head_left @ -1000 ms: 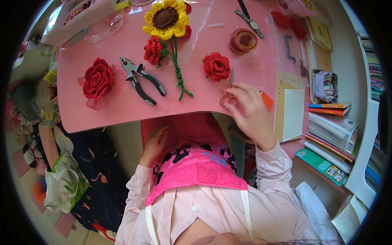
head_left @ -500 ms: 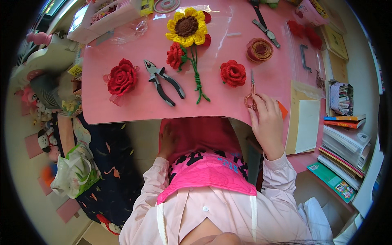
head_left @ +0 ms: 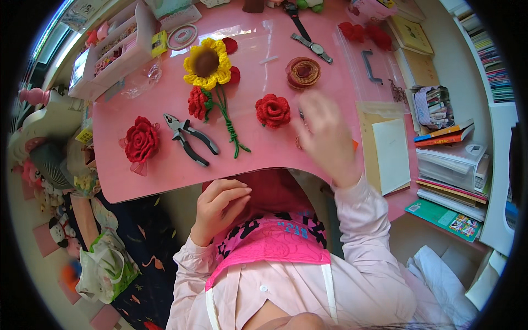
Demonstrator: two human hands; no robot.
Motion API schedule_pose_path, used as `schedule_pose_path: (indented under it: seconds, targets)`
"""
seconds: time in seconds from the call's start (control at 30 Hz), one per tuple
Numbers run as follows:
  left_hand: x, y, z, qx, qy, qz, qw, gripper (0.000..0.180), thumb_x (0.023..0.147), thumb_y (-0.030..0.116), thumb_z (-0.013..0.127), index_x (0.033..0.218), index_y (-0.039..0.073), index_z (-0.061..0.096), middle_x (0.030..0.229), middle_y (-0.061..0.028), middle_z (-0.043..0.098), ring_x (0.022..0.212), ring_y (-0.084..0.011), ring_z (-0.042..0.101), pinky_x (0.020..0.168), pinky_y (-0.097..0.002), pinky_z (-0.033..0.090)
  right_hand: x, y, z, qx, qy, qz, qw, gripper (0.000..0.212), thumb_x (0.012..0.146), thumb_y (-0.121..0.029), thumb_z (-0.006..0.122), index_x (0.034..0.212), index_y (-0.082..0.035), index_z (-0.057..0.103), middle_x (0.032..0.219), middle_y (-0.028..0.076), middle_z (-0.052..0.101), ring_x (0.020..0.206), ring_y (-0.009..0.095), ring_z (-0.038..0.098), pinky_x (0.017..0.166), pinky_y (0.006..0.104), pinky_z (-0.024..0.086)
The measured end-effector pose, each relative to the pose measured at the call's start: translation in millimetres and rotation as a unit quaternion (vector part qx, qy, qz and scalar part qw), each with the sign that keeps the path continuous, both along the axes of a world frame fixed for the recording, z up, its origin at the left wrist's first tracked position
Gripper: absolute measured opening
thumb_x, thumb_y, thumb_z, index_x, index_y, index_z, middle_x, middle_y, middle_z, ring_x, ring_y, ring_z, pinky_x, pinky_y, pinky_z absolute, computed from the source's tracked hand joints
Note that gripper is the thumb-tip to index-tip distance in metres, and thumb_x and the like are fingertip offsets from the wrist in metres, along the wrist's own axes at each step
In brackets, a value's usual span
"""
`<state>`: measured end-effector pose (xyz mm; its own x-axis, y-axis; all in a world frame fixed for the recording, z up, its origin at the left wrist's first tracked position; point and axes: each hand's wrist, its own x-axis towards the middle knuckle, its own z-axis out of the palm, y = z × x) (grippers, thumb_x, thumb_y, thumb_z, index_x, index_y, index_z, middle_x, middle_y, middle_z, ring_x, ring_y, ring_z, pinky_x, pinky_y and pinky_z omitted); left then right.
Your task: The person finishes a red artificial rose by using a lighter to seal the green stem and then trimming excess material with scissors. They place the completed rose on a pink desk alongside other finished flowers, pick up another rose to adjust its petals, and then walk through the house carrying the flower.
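My right hand (head_left: 327,135) is smeared by motion above the table, just below a roll of dark red and gold ribbon (head_left: 303,72). Under its fingers the small scissors (head_left: 302,116) show only in part. My left hand (head_left: 223,206) hovers at the table's front edge, fingers loosely bent and apart, with nothing visible in them. Between the hands lies a red crocheted rose (head_left: 273,111). Left of it are a yellow crocheted sunflower (head_left: 207,63) with green stems tied together, a smaller red flower (head_left: 198,103), grey-black pliers (head_left: 190,138) and another red rose (head_left: 142,140).
A white organizer box (head_left: 113,52) stands at the far left, near a roll of tape (head_left: 182,37). Two watches (head_left: 317,49) lie at the back. On the right are a white sheet on brown card (head_left: 391,154), a pen basket (head_left: 433,107) and stacked books and folders (head_left: 448,170).
My left hand has come up from my lap to the table edge. My right hand has moved off the scissors' handles, up toward the ribbon roll. The whole view has shifted.
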<state>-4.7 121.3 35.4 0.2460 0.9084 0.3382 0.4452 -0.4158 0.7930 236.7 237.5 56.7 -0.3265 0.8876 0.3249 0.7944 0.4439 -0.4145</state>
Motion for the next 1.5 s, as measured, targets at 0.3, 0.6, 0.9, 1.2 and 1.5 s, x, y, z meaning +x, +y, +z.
schedule_pose_path:
  seconds: [0.3, 0.6, 0.9, 1.2, 1.5]
  targets:
    - [3.2, -10.5, -6.9, 0.019, 0.001, -0.056, 0.998, 0.009, 0.074, 0.010, 0.075, 0.079, 0.005, 0.068, 0.094, -0.0084, 0.067, 0.082, -0.0245, 0.064, 0.071, -0.0345, 0.051, 19.9, 98.7, -26.4, -0.068, 0.006, 0.006, 0.998, 0.063, 0.070, -0.019, 0.079, 0.126, -0.012, 0.052, 0.127, 0.016, 0.051, 0.119, 0.038, 0.047, 0.095, 0.0461, 0.045]
    - [-26.9, -25.8, -7.7, 0.017, -0.001, 0.041, 0.999, 0.018, 0.077, 0.002, 0.071, 0.094, 0.006, 0.068, 0.094, -0.0084, 0.066, 0.083, -0.0255, 0.064, 0.071, -0.0332, 0.052, -58.5, 77.2, 11.5, -0.091, 0.083, 0.125, 0.984, 0.042, 0.078, -0.017, 0.072, 0.114, -0.003, 0.058, 0.103, 0.018, 0.061, 0.095, 0.032, 0.061, 0.082, 0.0396, 0.049]
    - [-123.8, -14.5, -18.8, 0.082, 0.017, 0.391, 0.917, 0.035, 0.084, 0.006, 0.066, 0.119, 0.006, 0.058, 0.121, -0.0116, 0.057, 0.105, -0.0208, 0.057, 0.082, -0.0313, 0.049, -120.3, -8.2, 8.2, -0.005, -0.005, 0.217, 0.976, 0.033, 0.077, -0.011, 0.071, 0.107, -0.003, 0.060, 0.111, 0.016, 0.058, 0.104, 0.034, 0.056, 0.087, 0.0422, 0.047]
    - [-210.3, 59.4, -8.0, -0.280, -0.272, 0.290, 0.874, 0.057, 0.096, 0.025, 0.058, 0.142, 0.006, 0.030, 0.135, -0.0118, 0.047, 0.105, -0.0150, 0.058, 0.083, -0.0273, 0.052, -229.9, -9.2, -28.8, -0.409, 0.314, 0.183, 0.837, 0.061, 0.089, -0.019, 0.065, 0.136, 0.005, 0.033, 0.125, 0.020, 0.054, 0.097, 0.023, 0.063, 0.078, 0.0330, 0.053]
    - [-173.7, 15.9, -17.7, -0.060, -0.315, 0.221, 0.921, 0.071, 0.079, -0.010, 0.065, 0.140, 0.009, 0.035, 0.129, -0.0070, 0.043, 0.111, -0.0161, 0.050, 0.097, -0.0323, 0.045, -247.9, -36.9, -34.8, -0.437, 0.461, 0.104, 0.765, 0.053, 0.085, -0.014, 0.071, 0.125, 0.000, 0.040, 0.123, 0.012, 0.051, 0.109, 0.019, 0.056, 0.086, 0.0267, 0.048]
